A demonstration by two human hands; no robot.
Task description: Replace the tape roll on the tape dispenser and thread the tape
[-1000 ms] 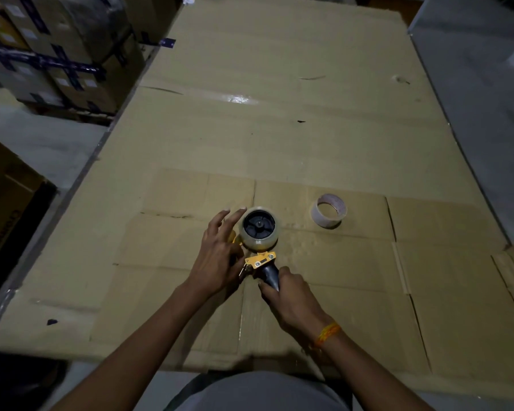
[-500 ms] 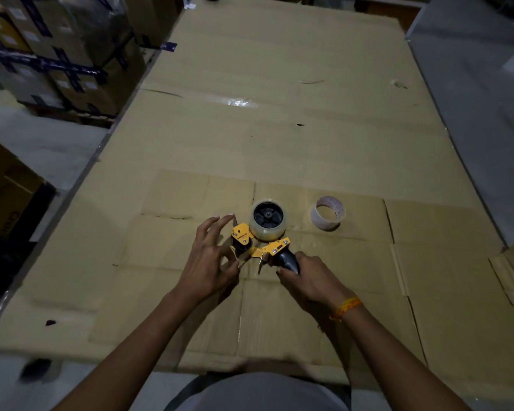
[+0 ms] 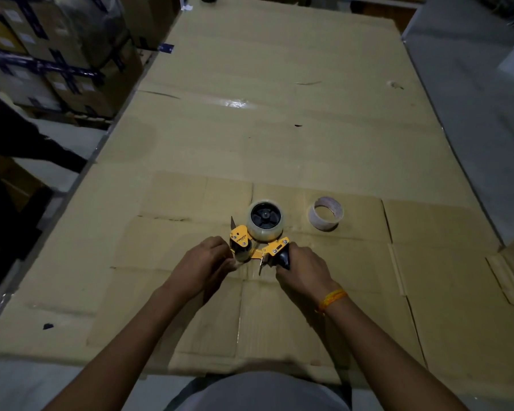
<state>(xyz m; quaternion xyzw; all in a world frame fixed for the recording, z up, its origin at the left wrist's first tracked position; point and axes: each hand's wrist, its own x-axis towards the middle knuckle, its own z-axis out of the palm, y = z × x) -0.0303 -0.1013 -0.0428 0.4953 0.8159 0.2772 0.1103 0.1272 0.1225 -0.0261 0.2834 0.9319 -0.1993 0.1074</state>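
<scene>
A yellow tape dispenser point(image 3: 268, 247) lies on its side on the cardboard-covered table point(image 3: 279, 129), in front of me. A clear tape roll point(image 3: 265, 220) sits on its black hub. My right hand point(image 3: 301, 269) is closed around the dispenser's dark handle. My left hand point(image 3: 204, 264) has its fingers pinched at the roller end on the dispenser's left; whether they hold the tape's free end is too small to tell. An empty white tape core point(image 3: 325, 213) lies on the cardboard to the right of the dispenser, apart from it.
Stacked cardboard boxes point(image 3: 51, 54) wrapped with dark tape stand at the upper left beside the table. A flattened box point(image 3: 457, 277) overlays the near part of the table. Grey floor point(image 3: 472, 129) runs along the right edge.
The dispenser has turned so its handle points right and its roller end left. My left hand's fingers went from spread to pinched at the roller end. My right hand kept the handle.
</scene>
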